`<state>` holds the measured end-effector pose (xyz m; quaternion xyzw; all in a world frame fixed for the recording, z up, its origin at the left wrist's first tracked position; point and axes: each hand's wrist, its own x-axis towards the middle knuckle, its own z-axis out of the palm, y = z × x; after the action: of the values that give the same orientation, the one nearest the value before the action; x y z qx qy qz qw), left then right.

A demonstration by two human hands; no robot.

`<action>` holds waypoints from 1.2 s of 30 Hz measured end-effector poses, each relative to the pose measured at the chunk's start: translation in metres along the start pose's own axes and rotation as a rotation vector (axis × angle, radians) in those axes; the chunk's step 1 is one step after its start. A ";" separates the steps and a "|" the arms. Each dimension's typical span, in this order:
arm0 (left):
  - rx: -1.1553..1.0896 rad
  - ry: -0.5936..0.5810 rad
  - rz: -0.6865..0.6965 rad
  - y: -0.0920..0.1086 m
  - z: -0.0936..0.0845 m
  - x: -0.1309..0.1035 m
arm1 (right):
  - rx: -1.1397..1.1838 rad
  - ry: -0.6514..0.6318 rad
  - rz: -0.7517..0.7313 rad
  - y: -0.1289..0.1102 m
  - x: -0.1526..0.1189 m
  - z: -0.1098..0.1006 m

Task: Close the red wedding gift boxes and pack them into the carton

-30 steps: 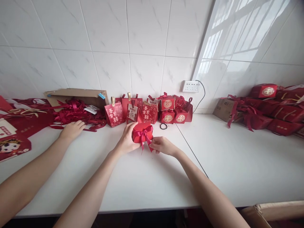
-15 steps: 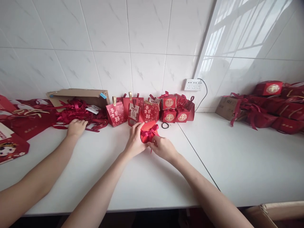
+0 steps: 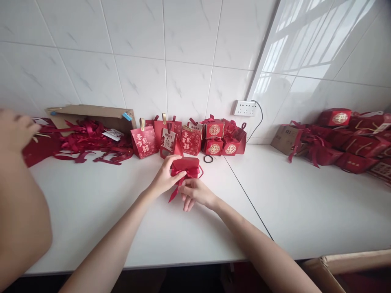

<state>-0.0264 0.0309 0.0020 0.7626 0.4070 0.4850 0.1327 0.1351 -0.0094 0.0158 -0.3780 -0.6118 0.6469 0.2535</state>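
Head view: left hand (image 3: 165,176) grasps a small red folded-card box (image 3: 187,162) by its left side, above the white tabletop (image 3: 152,240), thumb on its glossy crimson ribbon bow (image 3: 192,172). Right hand (image 3: 196,192) at the bow's hanging tail, fingers curled — firm pinch or not, cannot tell. Behind, pink-red printed card box (image 3: 143,142) reads 吾家有囍 — the right-hand twin (image 3: 191,141) likewise.
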 end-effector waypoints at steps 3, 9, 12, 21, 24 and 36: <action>-0.001 0.020 0.002 -0.004 -0.001 0.002 | -0.185 -0.195 0.060 -0.008 -0.009 -0.012; 0.008 -0.008 0.009 -0.003 -0.003 0.002 | -0.564 0.559 -0.293 -0.011 -0.007 -0.048; -0.002 -0.001 -0.018 -0.005 -0.001 0.000 | -0.663 0.630 -0.400 0.001 0.005 -0.048; 0.005 0.123 -0.065 -0.014 0.001 -0.002 | -0.204 0.452 -0.367 0.011 0.013 -0.056; 0.025 0.096 -0.122 -0.005 -0.001 -0.002 | -0.068 0.331 -0.357 0.009 0.012 -0.061; -0.014 0.077 -0.227 0.000 0.005 -0.004 | -0.011 0.292 -0.339 0.014 0.014 -0.067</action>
<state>-0.0231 0.0285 -0.0028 0.6914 0.4922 0.4985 0.1764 0.1818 0.0402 0.0019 -0.3611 -0.6269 0.5300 0.4424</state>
